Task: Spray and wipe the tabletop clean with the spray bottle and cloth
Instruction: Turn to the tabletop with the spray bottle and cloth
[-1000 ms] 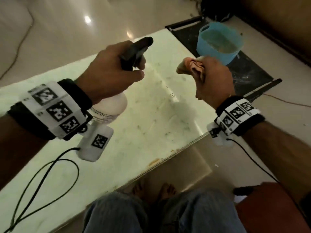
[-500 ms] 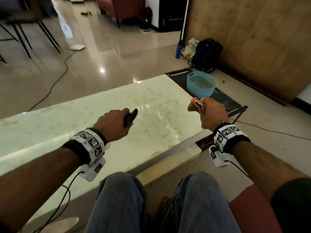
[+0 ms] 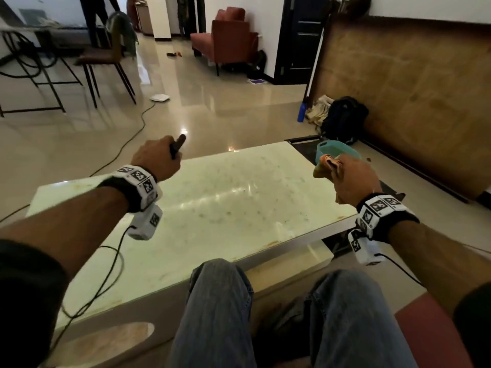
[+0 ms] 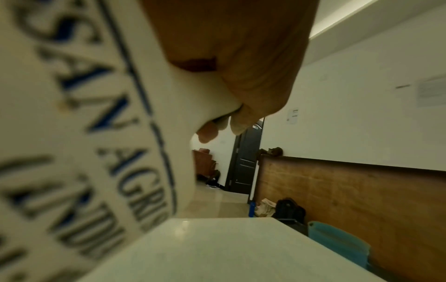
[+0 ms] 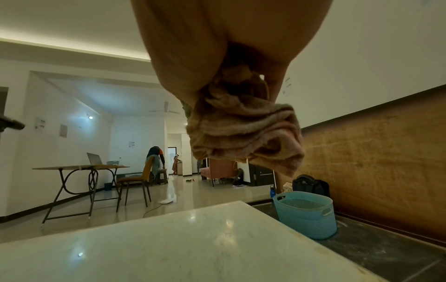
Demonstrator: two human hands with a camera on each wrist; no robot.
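Observation:
My left hand [image 3: 156, 160] grips the spray bottle [image 3: 177, 147] above the far left part of the pale marble tabletop [image 3: 225, 208]; only its black head shows in the head view. The left wrist view fills with the bottle's white labelled body [image 4: 72, 133], fingers [image 4: 241, 76] wrapped round its neck. My right hand [image 3: 353, 179] holds a bunched peach cloth [image 3: 328, 164] in the air over the table's right end. In the right wrist view the cloth [image 5: 246, 137] hangs crumpled from the fist, above the tabletop [image 5: 169, 248]. Faint specks mark the tabletop.
A blue plastic basket [image 3: 334, 150] stands on a dark mat just past the table's right end. A black backpack [image 3: 342, 118] and a blue flask [image 3: 301, 111] lean by the wooden panel. Chairs [image 3: 106, 59], a cable [image 3: 132, 134] and my knees [image 3: 220, 288] surround the table.
The head view has tilted up and pulled back, showing the room. Both hands have stretched forward over the table, keeping the bottle and the cloth.

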